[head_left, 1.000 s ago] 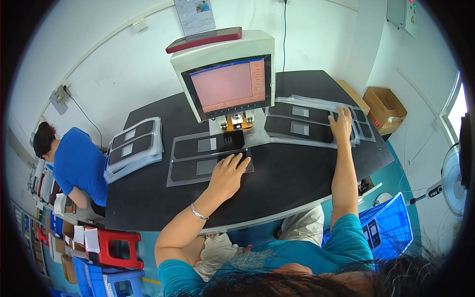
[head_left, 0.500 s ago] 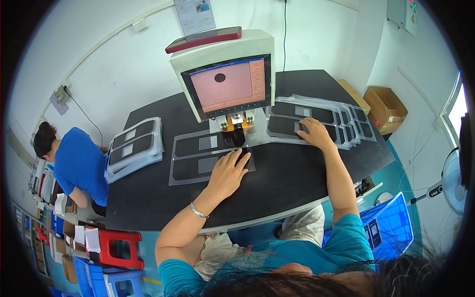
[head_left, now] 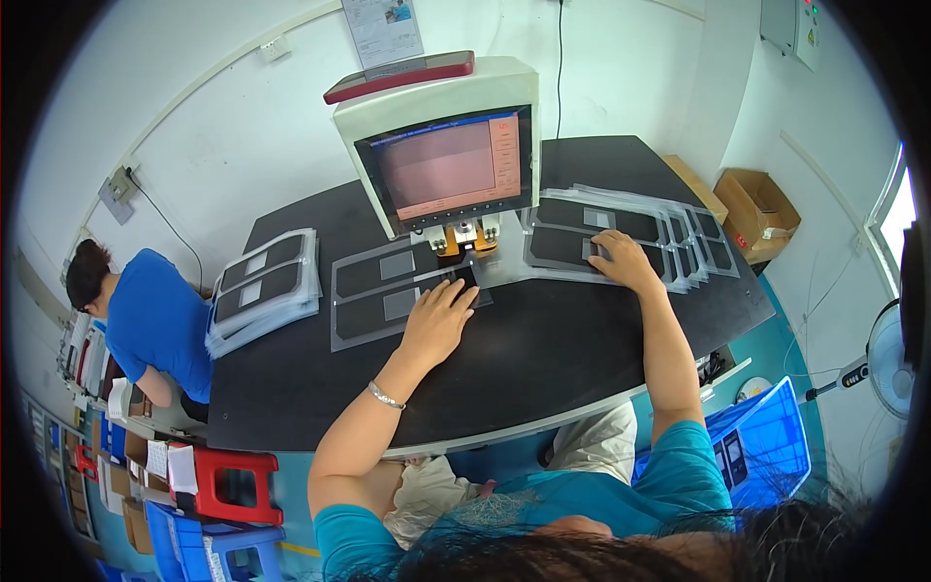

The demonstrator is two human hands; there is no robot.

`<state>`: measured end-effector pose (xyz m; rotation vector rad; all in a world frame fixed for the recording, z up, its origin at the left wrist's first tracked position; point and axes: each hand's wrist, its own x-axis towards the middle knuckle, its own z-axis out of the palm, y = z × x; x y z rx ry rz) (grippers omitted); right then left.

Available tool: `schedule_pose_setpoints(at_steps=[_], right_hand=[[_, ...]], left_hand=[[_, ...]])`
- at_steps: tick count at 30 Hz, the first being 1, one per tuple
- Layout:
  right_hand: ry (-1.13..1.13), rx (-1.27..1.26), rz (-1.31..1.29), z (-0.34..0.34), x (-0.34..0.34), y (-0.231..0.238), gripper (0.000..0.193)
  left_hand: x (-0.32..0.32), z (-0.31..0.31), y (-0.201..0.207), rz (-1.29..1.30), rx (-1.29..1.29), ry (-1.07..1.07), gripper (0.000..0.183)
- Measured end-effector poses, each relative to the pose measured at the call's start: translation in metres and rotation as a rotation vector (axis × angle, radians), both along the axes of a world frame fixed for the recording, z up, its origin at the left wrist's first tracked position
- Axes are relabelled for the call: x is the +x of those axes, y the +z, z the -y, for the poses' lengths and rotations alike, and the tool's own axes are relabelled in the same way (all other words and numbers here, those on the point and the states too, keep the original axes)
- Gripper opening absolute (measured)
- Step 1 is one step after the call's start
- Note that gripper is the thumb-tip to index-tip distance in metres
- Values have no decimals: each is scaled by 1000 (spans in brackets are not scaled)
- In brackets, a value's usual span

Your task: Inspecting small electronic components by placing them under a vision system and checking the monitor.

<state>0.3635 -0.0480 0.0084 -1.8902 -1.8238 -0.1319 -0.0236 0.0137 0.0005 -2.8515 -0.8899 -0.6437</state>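
Under the machine's yellow-and-metal head (head_left: 465,241) lies a clear-edged film sheet (head_left: 364,318) with two black panels, each with a pale rectangular window. My left hand (head_left: 438,318) rests flat on the sheet's near right part, fingers stretched and slightly spread; it covers part of the near panel. To the right, a fanned stack of similar sheets (head_left: 558,247) lies on the table. My right hand (head_left: 623,260) lies palm down on its top sheet, fingers apart, near a window. The machine's monitor (head_left: 446,165) shows a plain pink field.
Another stack of sheets (head_left: 281,276) stands at the left of the black table (head_left: 524,364). Beyond it a co-worker in blue (head_left: 160,320) bends away. A blue crate (head_left: 776,436) and fan (head_left: 887,354) are at right, a cardboard box (head_left: 756,209) behind, a red stool (head_left: 238,485) at lower left.
The film sheet under the machine has slid left and slightly away from me, along with my left hand. The dark circle on the monitor is gone. My right hand has shifted slightly right.
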Motion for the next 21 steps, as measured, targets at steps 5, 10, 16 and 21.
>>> schedule_pose_setpoints(at_steps=[5, 10, 16, 21], right_hand=[[3, -5, -12, 0, 0, 1, 41], [12, 16, -6, 1, 2, -1, 40], [9, 0, 4, 0, 0, 1, 41], [3, -7, -6, 1, -2, 3, 41]], left_hand=[[6, -11, -6, -53, 0, 30, 41], [2, -12, -1, -50, -42, -9, 42], [-3, -12, 0, -25, -70, -37, 43], [-21, -11, 8, 44, -89, -38, 43]])
